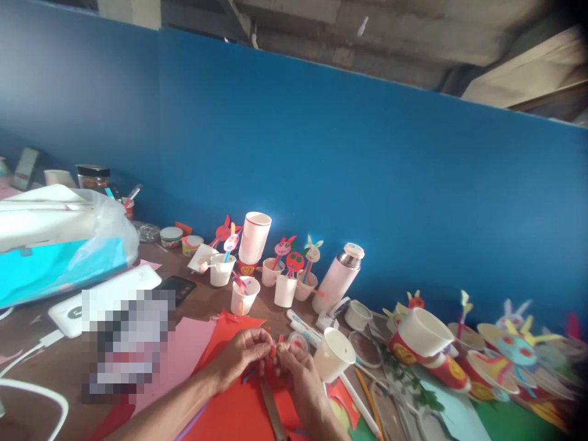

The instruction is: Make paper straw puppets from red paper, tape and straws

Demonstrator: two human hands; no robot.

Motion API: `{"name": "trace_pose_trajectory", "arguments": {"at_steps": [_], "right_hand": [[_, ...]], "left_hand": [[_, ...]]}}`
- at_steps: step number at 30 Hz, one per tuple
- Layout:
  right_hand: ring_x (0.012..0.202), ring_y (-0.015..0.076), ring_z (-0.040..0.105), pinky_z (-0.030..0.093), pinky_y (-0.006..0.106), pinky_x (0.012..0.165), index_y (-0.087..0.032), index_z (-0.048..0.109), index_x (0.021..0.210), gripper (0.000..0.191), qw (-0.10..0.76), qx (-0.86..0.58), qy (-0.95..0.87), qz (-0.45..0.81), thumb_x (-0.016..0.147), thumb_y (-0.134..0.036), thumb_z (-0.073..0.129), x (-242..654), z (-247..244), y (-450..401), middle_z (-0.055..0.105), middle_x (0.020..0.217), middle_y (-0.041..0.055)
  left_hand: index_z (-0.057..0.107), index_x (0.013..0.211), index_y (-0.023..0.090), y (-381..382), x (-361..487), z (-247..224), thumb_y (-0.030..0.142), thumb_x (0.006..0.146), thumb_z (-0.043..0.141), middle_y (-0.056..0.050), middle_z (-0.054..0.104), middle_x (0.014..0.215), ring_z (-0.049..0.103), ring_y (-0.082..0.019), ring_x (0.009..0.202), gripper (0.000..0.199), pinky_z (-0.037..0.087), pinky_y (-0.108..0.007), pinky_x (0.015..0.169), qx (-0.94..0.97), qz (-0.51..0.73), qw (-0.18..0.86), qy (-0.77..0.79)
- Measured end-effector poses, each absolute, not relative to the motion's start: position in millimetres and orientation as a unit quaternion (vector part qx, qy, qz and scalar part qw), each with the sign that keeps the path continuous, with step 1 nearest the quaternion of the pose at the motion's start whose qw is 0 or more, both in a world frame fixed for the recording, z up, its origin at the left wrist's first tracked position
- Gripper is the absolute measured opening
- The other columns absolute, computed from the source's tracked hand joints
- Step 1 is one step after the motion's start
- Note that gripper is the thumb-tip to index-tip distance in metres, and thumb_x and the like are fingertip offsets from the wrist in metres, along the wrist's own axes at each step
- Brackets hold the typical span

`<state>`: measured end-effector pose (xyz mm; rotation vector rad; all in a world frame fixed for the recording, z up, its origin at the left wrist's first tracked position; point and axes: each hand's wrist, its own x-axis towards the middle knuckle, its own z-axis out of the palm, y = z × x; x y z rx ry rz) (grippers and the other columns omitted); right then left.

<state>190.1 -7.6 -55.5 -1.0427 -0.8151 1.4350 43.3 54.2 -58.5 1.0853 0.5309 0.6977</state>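
My left hand (241, 355) and my right hand (298, 369) meet at the front middle of the table. The fingertips of both are pinched on a small red piece (272, 351) that looks like paper. Most of it is hidden by the fingers. Under the hands lies a large red paper sheet (239, 404), overlapping a pink sheet (172, 361). A long flat grey-brown strip (272, 407) runs down below the fingers; what it is I cannot make out. Close to my right hand stands a white paper cup (334, 356), and a small round clear container (298, 343) sits just behind the fingers.
Several paper cups holding cut-paper animal faces, such as a red face (294, 262), stand behind the hands. A cup stack (255, 236) and pink thermos (337, 278) rise there. At left are a power bank (105, 300) and blue bag (64, 269); at right, crowded decorated cups (425, 334).
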Motion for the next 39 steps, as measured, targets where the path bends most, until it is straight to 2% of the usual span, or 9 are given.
{"name": "trace_pose_trajectory", "arguments": {"at_steps": [7, 12, 17, 24, 31, 36, 39], "right_hand": [[0.053, 0.0117, 0.046, 0.030, 0.022, 0.051, -0.018, 0.066, 0.065, 0.037, 0.555, -0.438, -0.339, 0.621, 0.069, -0.052, 0.078, 192.3, -58.9, -7.0, 0.053, 0.053, -0.0020], [0.052, 0.0124, 0.043, 0.029, 0.024, 0.051, -0.021, 0.062, 0.066, 0.036, 0.564, -0.444, -0.342, 0.606, 0.072, -0.055, 0.073, 190.1, -55.9, -9.4, 0.052, 0.055, -0.0027], [0.050, 0.0122, 0.040, 0.029, 0.024, 0.052, -0.022, 0.060, 0.066, 0.037, 0.558, -0.460, -0.361, 0.589, 0.074, -0.057, 0.070, 189.5, -53.2, -11.3, 0.051, 0.054, -0.0033], [0.051, 0.0113, 0.038, 0.027, 0.024, 0.054, -0.020, 0.058, 0.064, 0.042, 0.559, -0.489, -0.367, 0.560, 0.073, -0.059, 0.070, 187.9, -47.4, -12.8, 0.050, 0.053, -0.0039], [0.053, 0.0119, 0.040, 0.029, 0.024, 0.054, -0.019, 0.059, 0.064, 0.047, 0.562, -0.503, -0.367, 0.544, 0.068, -0.064, 0.071, 185.6, -42.4, -11.8, 0.052, 0.055, -0.0024], [0.054, 0.0118, 0.040, 0.030, 0.024, 0.054, -0.018, 0.059, 0.060, 0.050, 0.557, -0.523, -0.380, 0.522, 0.066, -0.066, 0.071, 184.5, -35.3, -14.1, 0.051, 0.055, -0.0019], [0.053, 0.0120, 0.039, 0.030, 0.024, 0.053, -0.019, 0.058, 0.057, 0.051, 0.554, -0.527, -0.382, 0.519, 0.065, -0.067, 0.072, 184.7, -35.2, -14.0, 0.051, 0.054, -0.0018]], "left_hand": [[0.060, 0.079, 0.015, 53.6, 42.5, -55.3, 0.046, 0.071, 0.076, -0.003, 0.067, 0.070, 0.059, -0.013, 0.054, 0.036, 0.042, -0.024, 0.054, 0.477, 0.321, 0.783, 0.237], [0.062, 0.079, 0.014, 52.5, 41.8, -51.3, 0.047, 0.073, 0.073, -0.005, 0.069, 0.068, 0.057, -0.012, 0.050, 0.035, 0.035, -0.021, 0.046, 0.471, 0.308, 0.795, 0.227], [0.061, 0.075, 0.014, 50.5, 42.1, -45.8, 0.045, 0.071, 0.074, -0.008, 0.071, 0.068, 0.060, -0.014, 0.055, 0.034, 0.039, -0.021, 0.049, 0.470, 0.304, 0.800, 0.218], [0.059, 0.075, 0.016, 53.0, 40.3, -50.8, 0.050, 0.068, 0.075, -0.002, 0.065, 0.063, 0.054, -0.011, 0.046, 0.038, 0.031, -0.019, 0.039, 0.481, 0.296, 0.793, 0.229], [0.061, 0.073, 0.014, 53.1, 40.9, -50.7, 0.050, 0.065, 0.078, -0.003, 0.065, 0.065, 0.054, -0.011, 0.048, 0.041, 0.033, -0.021, 0.044, 0.509, 0.288, 0.776, 0.235], [0.060, 0.072, 0.014, 53.8, 41.6, -53.8, 0.056, 0.068, 0.075, -0.002, 0.062, 0.062, 0.052, -0.011, 0.047, 0.044, 0.031, -0.022, 0.043, 0.519, 0.289, 0.768, 0.241], [0.061, 0.071, 0.014, 54.0, 42.0, -55.5, 0.054, 0.071, 0.073, -0.001, 0.061, 0.058, 0.049, -0.011, 0.045, 0.042, 0.030, -0.022, 0.043, 0.522, 0.292, 0.762, 0.247]]}}
